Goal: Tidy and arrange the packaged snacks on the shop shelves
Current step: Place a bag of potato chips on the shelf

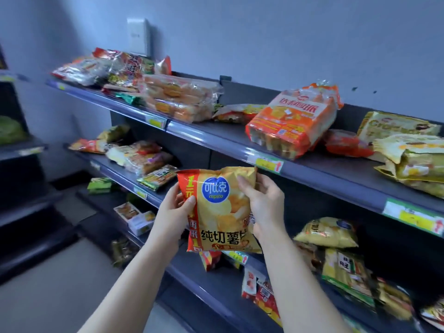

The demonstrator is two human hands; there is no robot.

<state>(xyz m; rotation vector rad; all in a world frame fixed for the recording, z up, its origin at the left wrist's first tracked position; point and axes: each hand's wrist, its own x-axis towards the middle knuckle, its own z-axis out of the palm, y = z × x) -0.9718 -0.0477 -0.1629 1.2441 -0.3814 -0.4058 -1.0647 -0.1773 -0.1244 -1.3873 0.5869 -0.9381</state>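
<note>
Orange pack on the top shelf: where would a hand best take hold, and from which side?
Probably its near short end, approached from the front. The orange pack lies lengthwise on the top shelf with that end at the lip, facing the person. Its gathered far end points away, and a red packet crowds its right side. Thumb on top, fingers underneath.

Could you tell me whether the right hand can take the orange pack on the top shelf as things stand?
Probably not yet: the right hand grips the chip bag. Otherwise the orange pack lies unblocked at the shelf front.
</note>
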